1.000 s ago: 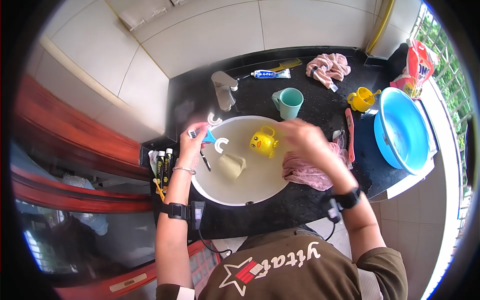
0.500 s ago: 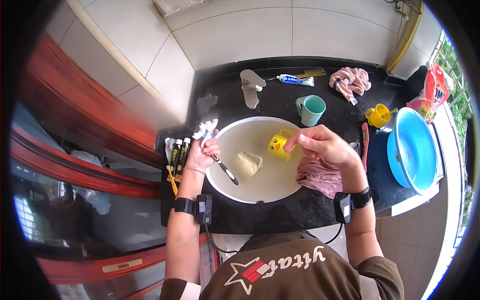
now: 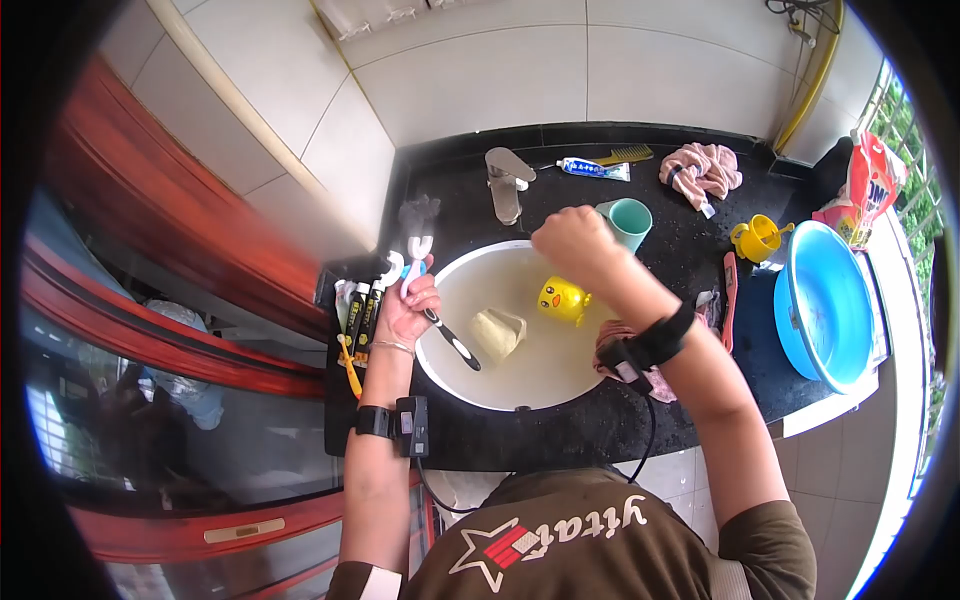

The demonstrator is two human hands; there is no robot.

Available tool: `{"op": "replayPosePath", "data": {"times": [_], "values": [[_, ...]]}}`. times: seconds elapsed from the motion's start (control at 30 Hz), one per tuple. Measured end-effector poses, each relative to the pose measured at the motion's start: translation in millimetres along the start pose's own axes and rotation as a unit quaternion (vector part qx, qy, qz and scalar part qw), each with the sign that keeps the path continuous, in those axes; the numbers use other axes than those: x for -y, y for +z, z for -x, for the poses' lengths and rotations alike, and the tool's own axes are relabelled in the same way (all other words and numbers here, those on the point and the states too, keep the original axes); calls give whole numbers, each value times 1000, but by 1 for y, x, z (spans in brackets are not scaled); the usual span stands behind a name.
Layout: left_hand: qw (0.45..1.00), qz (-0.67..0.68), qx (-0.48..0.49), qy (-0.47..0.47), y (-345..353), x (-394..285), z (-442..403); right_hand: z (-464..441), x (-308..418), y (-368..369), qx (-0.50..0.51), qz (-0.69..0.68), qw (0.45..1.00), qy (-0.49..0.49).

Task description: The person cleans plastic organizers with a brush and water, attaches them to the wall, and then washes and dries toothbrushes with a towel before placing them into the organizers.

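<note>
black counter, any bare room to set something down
Bare: between the teal cup and yellow mug, and the counter's narrow front strip below the sink. Crowded: left of it, with black tubes, and right, around the pink towel.

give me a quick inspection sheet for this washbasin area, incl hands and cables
Surface: black counter with small specks; white sink set into it.
Things in hand: U-shaped white brush heads and a black-and-white handle.
In the sink: yellow chick cup and a pale object.
Clutter: toothpaste tube, comb, teal cup, blue basin.
Left hand: closed around the brush items at the sink's left edge.
Right hand: curled above the sink's back edge; anything inside is hidden.
Cables: black cable from the left wrist device, another from the right.
Surroundings: tiled wall, red cabinet, barred window at right.
</note>
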State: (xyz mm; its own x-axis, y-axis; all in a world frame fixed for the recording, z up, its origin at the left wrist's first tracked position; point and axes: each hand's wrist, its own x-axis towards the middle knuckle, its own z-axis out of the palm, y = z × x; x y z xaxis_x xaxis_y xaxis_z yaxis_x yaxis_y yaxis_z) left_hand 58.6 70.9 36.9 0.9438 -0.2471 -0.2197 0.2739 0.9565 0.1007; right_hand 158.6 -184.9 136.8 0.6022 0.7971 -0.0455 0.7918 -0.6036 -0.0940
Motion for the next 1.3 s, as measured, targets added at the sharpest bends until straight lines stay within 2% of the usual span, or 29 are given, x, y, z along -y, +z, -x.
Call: {"op": "replayPosePath", "data": {"times": [0.03, 0.07, 0.1, 0.13, 0.17, 0.23, 0.27, 0.33, 0.37, 0.43, 0.47, 0.57, 0.6, 0.63, 0.7, 0.77, 0.8, 0.83, 0.87, 0.9, 0.93, 1.0, 1.03, 1.1, 1.13, 1.23, 1.27, 1.3], "values": [[1000, 0, 0, -1, 0, 4, -2, -7, 5, 15, 45, 79, 995, 27], [999, 24, 26, -25, -1, 9, -5, -18, 7, 40, -40, -158, 986, 29], [996, 48, 52, -50, -2, 16, -8, -24, 11, 59, -125, -384, 914, 31], [996, 50, 46, -62, 3, 27, -10, -24, 23, 58, -196, -391, 898, 44], [995, 57, 42, -75, 2, 36, -13, -24, 32, 54, -199, -507, 838, 32], [992, 76, 25, -99, -3, 50, -19, -31, 39, 58, -227, -585, 774, -87], [991, 78, 26, -102, -3, 51, -20, -30, 36, 59, -228, -584, 774, -85], [995, 32, -27, -88, -2, 52, -17, -24, 33, 57, -247, -436, 859, -102], [995, 9, -54, -82, -3, 52, -15, -21, 31, 60, -245, -437, 860, -100], [996, -45, -63, -49, 0, 52, -14, -16, 29, 65, -226, -410, 884, -16], [994, -77, -60, -44, -1, 51, -14, -13, 30, 67, -219, -428, 876, 29], [982, -162, -92, -31, 1, 55, -17, -6, 34, 79, -253, -409, 876, 41], [978, -138, -153, -15, 13, 64, -16, -3, 36, 76, -263, -420, 868, 45], [978, -136, -155, -16, 4, 62, -17, -2, 36, 77, -261, -420, 868, 46], [987, -125, -82, -66, -13, 59, -22, 0, 30, 78, -244, -388, 889, 5], [986, -123, -89, -65, -13, 63, -22, 2, 29, 80, -248, -353, 902, 4], [991, -81, -64, -88, -11, 65, -24, 3, 28, 81, -252, -318, 914, 1], [992, -38, -39, -112, -8, 66, -26, 1, 27, 85, -251, -317, 915, 4], [990, 11, -34, -133, -5, 68, -28, -3, 28, 89, -272, -379, 884, 30], [990, 12, -33, -136, 0, 73, -28, -6, 28, 92, -293, -439, 848, 56], [990, 19, -36, -138, 3, 79, -29, -9, 29, 95, -293, -438, 848, 58], [990, 37, -24, -133, 3, 84, -31, -13, 30, 94, -244, -568, 778, 111], [990, 35, -23, -133, 2, 82, -31, -11, 30, 92, -246, -568, 778, 110], [990, 76, -44, -110, 2, 77, -29, -4, 34, 89, -204, -663, 717, 76], [986, 113, -36, -119, 6, 77, -28, -2, 33, 93, -223, -642, 733, 37], [985, 124, -29, -118, -1, 71, -31, 0, 36, 99, -258, -597, 760, 12], [984, 132, -45, -114, -5, 70, -32, 0, 33, 98, -244, -540, 806, 16], [983, 131, -49, -116, -8, 70, -33, -3, 30, 97, -247, -540, 805, 16]]}}
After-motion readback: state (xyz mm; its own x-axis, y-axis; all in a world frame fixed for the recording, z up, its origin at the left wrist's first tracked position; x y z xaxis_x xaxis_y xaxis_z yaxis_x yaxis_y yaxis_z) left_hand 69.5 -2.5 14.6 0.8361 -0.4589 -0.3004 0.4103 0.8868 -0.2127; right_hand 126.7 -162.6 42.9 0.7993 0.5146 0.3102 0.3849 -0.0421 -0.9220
